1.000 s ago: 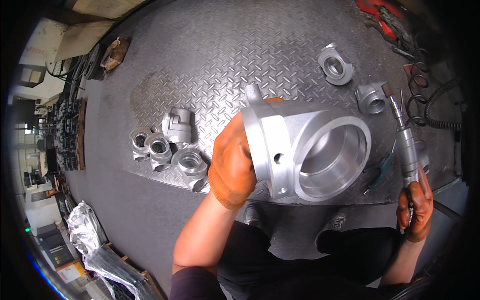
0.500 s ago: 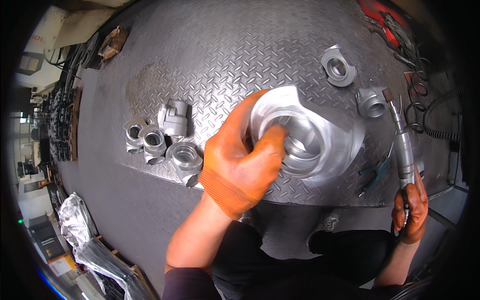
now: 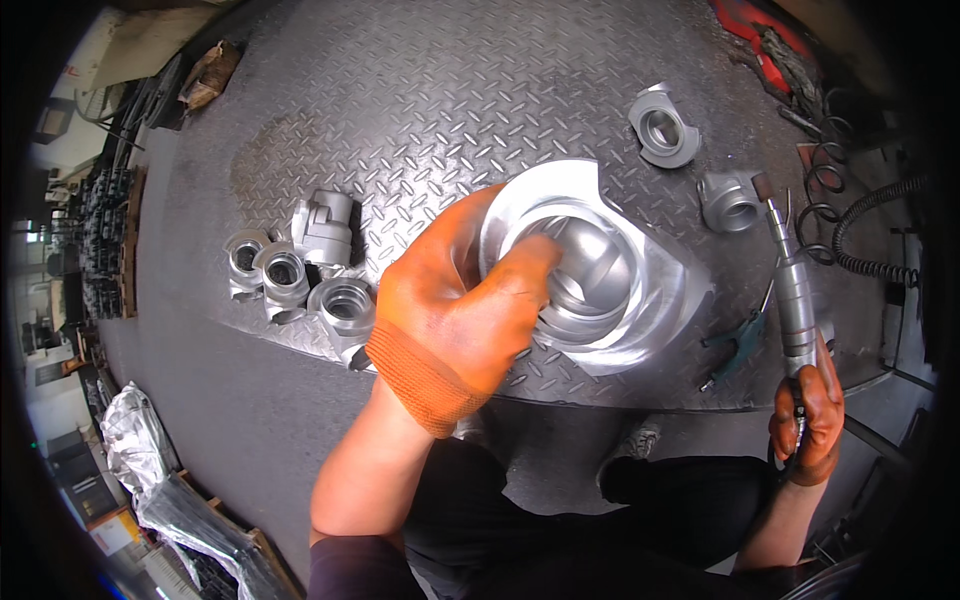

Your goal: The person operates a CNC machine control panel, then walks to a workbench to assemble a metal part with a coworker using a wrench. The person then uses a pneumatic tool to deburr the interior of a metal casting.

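Observation:
My left hand, in an orange glove, holds a large silvery machined casting up above the table. The thumb reaches into its round bore and the other fingers are behind its rim. At the right, my right hand, gloved too, is wrapped round the lower end of a slim metal air grinder. That tool points away from me, with a small brownish abrasive head at its tip. The head is apart from the held casting and overlaps a smaller casting in the picture.
Several grey castings stand at the left of the tread-plate tabletop. Another casting lies at the far right. A teal-handled tool lies near the front edge, left of the grinder. A black coiled hose runs along the right side.
The whole scene has shifted a little to the left in the picture. The casting in my left hand has turned slightly, its bore facing me more squarely. Both hands keep their holds.

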`<state>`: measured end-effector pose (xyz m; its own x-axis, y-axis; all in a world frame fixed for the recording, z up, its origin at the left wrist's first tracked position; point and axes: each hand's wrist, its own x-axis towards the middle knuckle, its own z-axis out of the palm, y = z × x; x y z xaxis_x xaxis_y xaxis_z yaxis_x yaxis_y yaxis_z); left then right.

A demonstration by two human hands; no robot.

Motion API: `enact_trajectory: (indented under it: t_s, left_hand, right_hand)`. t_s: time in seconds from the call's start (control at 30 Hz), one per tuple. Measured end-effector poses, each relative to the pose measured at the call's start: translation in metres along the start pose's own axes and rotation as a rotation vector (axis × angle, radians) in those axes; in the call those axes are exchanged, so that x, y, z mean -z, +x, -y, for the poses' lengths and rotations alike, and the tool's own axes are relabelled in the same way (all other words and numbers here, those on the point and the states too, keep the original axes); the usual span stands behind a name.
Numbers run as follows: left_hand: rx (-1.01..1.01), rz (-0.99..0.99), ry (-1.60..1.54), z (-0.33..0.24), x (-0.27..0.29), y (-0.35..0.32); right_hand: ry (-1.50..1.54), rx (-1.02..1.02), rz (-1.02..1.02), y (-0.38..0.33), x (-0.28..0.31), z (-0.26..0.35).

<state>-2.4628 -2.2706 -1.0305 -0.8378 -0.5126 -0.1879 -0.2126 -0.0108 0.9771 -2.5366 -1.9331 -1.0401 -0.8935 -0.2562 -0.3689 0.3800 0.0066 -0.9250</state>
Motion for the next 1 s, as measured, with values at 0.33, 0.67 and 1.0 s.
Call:
enact_trajectory:
  t_s: [0.33,0.67,1.0]
  left_hand:
    - [-0.145,0.019,-0.088,0.015,0.001,0.003]
    - [-0.124,0.043,0.028,0.015,0.005,0.002]
    - [0.339,0.202,0.039,0.005,-0.046,-0.011]
  right_hand:
    - [0.02,-0.014,-0.013,0.001,0.0,0.002]
    - [-0.024,-0.021,0.124,0.002,0.008,-0.001]
    - [-0.387,-0.025,0.028,0.015,-0.057,0.005]
